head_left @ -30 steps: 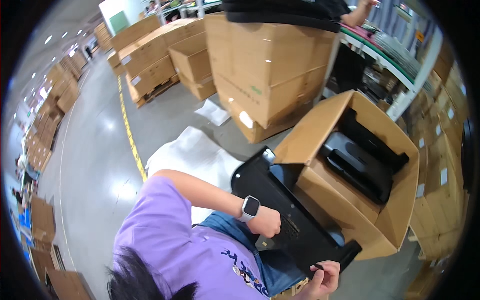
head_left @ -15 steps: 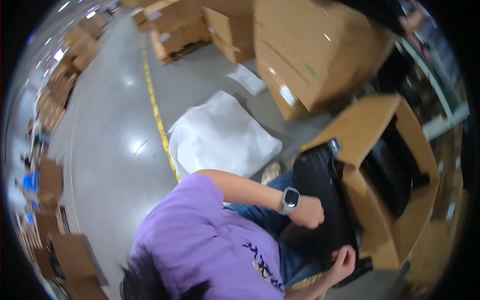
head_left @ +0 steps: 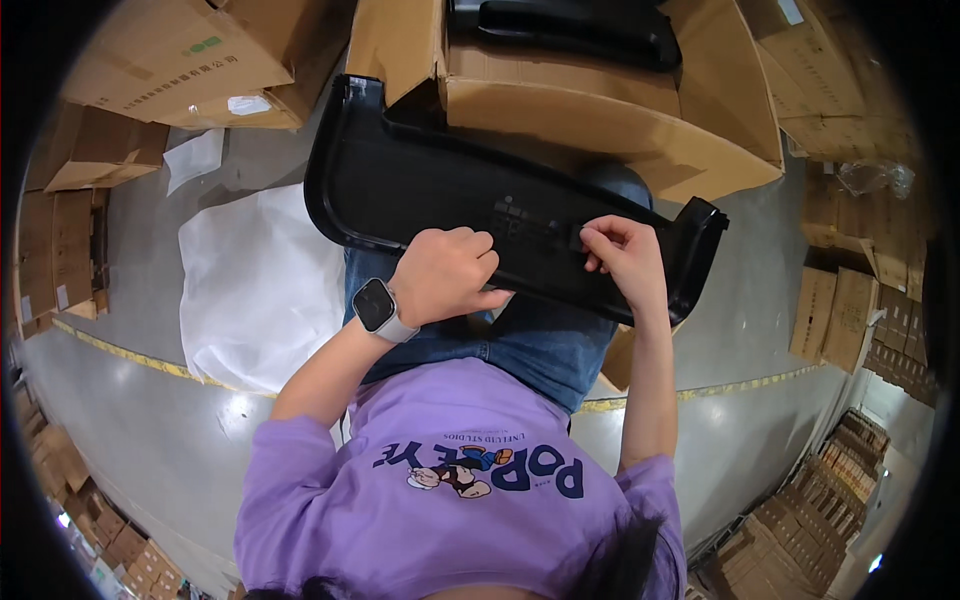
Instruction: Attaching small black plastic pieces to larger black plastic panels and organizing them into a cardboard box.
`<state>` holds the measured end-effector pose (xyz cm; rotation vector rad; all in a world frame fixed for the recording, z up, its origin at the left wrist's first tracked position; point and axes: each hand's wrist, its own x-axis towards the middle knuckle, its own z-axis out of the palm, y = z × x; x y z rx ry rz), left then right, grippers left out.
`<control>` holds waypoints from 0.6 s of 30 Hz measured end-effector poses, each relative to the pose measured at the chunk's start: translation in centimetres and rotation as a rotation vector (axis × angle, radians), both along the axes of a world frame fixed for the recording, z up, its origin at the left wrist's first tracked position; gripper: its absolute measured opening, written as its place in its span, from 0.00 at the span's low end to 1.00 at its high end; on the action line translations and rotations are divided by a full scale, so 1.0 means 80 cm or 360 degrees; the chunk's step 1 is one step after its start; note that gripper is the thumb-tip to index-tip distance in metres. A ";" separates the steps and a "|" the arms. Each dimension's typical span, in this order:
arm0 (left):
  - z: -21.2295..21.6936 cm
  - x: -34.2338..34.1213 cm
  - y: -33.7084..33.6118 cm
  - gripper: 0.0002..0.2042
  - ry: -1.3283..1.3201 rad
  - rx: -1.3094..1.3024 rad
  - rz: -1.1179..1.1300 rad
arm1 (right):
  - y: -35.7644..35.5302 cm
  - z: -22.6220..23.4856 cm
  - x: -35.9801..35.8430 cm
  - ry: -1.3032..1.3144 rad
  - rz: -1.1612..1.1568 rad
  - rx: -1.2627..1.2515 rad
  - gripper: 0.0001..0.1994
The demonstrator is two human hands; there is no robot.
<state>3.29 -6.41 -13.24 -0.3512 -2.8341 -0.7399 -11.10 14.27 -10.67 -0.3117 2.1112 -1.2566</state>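
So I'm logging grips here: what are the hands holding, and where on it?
Both hands, left and right, hold the long black plastic panel across the lap, gripping its near edge toward the right end.

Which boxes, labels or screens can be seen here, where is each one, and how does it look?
Open brown cardboard box: top centre, behind the black plastic panel, black parts inside.
Closed brown carton: top left, with a small green mark and a white label.
Flat brown cartons: right, on the floor.
Smartwatch: on the left wrist, grey rounded square screen, pale band.
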 end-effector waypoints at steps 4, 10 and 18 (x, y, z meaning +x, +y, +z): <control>-0.001 -0.002 0.004 0.16 0.0068 0.0031 0.0032 | -0.009 -0.001 0.012 -0.0015 0.0014 0.0071 0.07; -0.002 -0.006 0.006 0.17 0.0022 0.0024 0.0080 | -0.014 -0.009 0.020 -0.0118 -0.0131 0.0053 0.07; -0.003 -0.007 0.008 0.17 -0.0008 0.0032 0.0088 | -0.018 -0.012 0.015 -0.0097 -0.0102 0.0118 0.08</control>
